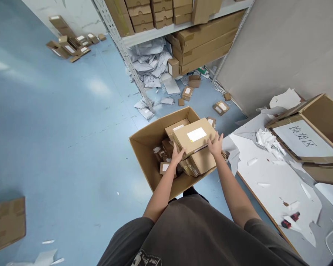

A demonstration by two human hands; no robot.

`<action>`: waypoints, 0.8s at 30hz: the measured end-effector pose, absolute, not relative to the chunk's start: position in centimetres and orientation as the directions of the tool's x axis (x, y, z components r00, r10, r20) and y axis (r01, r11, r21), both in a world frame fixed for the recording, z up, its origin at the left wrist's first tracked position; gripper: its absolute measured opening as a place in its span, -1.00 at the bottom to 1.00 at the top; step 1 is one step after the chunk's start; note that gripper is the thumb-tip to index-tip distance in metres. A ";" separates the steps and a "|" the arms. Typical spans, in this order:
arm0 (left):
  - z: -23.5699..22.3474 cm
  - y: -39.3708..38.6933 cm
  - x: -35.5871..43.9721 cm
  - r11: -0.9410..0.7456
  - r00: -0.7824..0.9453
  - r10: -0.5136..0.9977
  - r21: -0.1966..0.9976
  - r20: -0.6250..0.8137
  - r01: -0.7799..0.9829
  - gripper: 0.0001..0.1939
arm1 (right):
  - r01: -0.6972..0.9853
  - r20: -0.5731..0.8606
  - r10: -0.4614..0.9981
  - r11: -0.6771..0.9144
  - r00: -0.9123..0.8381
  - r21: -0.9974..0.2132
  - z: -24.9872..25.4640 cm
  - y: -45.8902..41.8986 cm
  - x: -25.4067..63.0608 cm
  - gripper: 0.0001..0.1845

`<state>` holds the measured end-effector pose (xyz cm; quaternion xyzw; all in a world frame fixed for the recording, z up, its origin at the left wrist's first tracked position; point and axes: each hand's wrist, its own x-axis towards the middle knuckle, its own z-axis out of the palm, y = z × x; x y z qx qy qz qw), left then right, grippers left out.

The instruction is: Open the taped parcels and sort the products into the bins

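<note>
Left hand (178, 154) and right hand (215, 145) clamped on opposite ends of a flat, labelled cardboard box (194, 135). Box sits over the far right part of a large open carton (144, 153), above smaller boxes (168, 168); contact beneath cannot be told. Worktable (251, 171) at right; shelving (166, 29) on the far side.

The flat brown cardboard box (182, 136) looks smooth and matt, its rectangular white label (197, 134) paper; left, the pale-blue floor (80, 159) is glossy; far, the white perforated shelf post (124, 55) is metal.
</note>
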<state>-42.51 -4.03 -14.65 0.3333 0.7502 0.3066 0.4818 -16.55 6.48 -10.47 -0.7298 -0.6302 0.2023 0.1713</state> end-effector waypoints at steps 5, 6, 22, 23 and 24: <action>-14.0 -7.7 -46.0 0.640 -0.452 0.732 0.742 -0.510 0.200 -0.10 | 0.879 0.059 0.996 0.086 -0.066 -0.468 -7.3 4.9 -20.3 -0.10; -13.9 -8.4 -47.0 0.636 -0.480 0.731 0.738 -0.485 0.223 -0.13 | 0.880 0.074 0.991 0.135 -0.114 -0.455 -6.7 4.7 -21.4 -0.12; -13.8 -10.3 -58.7 0.630 -0.635 0.741 0.551 -0.219 0.546 -0.06 | 0.779 0.007 0.827 0.532 -0.562 -0.332 -10.0 3.5 -38.9 -0.06; -14.8 -10.2 -58.4 0.643 -0.629 0.737 0.543 -0.246 0.541 -0.06 | 0.784 -0.019 0.823 0.534 -0.568 -0.318 -11.0 3.1 -39.2 -0.05; -15.9 -10.1 -58.0 0.658 -0.623 0.730 0.532 -0.279 0.532 -0.05 | 0.788 -0.049 0.818 0.534 -0.573 -0.306 -12.2 2.5 -39.3 -0.05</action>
